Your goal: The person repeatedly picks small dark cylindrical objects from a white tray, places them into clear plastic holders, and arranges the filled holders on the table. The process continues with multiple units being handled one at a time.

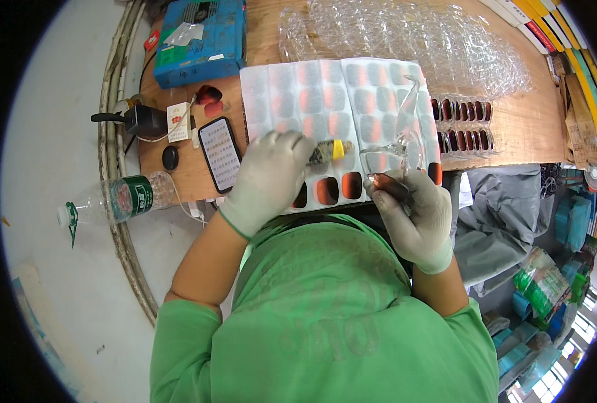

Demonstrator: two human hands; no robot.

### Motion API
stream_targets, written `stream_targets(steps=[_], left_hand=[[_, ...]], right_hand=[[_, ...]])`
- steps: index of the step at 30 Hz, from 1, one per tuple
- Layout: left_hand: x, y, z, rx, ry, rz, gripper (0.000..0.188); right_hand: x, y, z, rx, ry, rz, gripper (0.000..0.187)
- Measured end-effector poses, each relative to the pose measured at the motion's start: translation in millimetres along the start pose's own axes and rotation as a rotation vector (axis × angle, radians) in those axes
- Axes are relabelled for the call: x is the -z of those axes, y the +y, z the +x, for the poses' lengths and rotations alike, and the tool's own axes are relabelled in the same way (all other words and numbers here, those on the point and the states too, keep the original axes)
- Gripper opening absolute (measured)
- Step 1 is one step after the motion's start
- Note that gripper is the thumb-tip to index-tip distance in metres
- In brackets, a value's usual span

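Note:
My left hand (268, 174), in a white glove, is closed round a short dark, mottled tool with a yellow band (330, 152); its kind I cannot make out. Clear plastic glasses (411, 138) are gripped in my gloved right hand (416, 218), temples pointing away from me. At the right fingertips a dark brown lens (390, 186) shows against the frame; whether it is seated is unclear. Both hands are over a white sheet (248, 101) covering rows of tinted lenses. Along its near edge, several brown-red lenses (327, 191) lie uncovered, one partly hidden by the left hand.
Clear frames (406, 40) are heaped at the back, with glasses bearing dark lenses (463, 111) in rows at right. Left of the sheet lie a phone (220, 153), a black charger (145, 121) and a blue box (211, 40). A plastic bottle (134, 197) is at the left edge.

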State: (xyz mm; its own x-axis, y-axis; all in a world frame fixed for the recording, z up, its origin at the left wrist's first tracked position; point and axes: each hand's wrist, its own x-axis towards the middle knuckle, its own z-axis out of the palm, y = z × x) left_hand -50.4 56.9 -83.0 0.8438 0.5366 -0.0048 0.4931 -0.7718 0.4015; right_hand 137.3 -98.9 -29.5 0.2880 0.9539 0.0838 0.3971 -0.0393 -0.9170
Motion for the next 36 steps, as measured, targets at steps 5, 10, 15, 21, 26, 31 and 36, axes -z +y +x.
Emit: stream_targets(steps=[5, 10, 15, 21, 26, 31, 36], left_hand=[[5.9, 7.4, 1.4, 0.031, 0.091, -0.316, 0.043], [27.7, 26.9, -22.1, -0.037, -0.132, -1.099, 0.028], [35.3, 44.3, -28.2, 0.011, 0.014, -1.092, 0.019], [29.7, 47.0, -30.4, -0.084, 0.065, -1.085, 0.019], [44.1, 45.4, -30.8, -0.165, 0.043, -0.935, 0.022], [50.7, 50.2, -34.5, -0.176, 0.025, -0.851, 0.023], [58.4, 47.3, -29.9, -0.230, -0.019, -0.896, 0.022]], right_hand=[[-4.9, 3.1, -2.2, -0.003, 0.014, 0.084, 0.018], [-2.5, -7.9, 3.8, 0.032, -0.247, 0.035, 0.027], [-2.6, 2.6, 0.7, -0.096, -0.350, 0.388, 0.026], [9.4, -4.9, 3.0, -0.199, -0.418, 0.307, 0.023], [11.4, -8.9, 4.3, -0.120, -0.435, 0.222, 0.020], [12.2, -11.8, 8.1, -0.011, -0.458, 0.186, 0.017], [12.5, -6.1, 3.1, -0.050, -0.530, 0.301, 0.021]])
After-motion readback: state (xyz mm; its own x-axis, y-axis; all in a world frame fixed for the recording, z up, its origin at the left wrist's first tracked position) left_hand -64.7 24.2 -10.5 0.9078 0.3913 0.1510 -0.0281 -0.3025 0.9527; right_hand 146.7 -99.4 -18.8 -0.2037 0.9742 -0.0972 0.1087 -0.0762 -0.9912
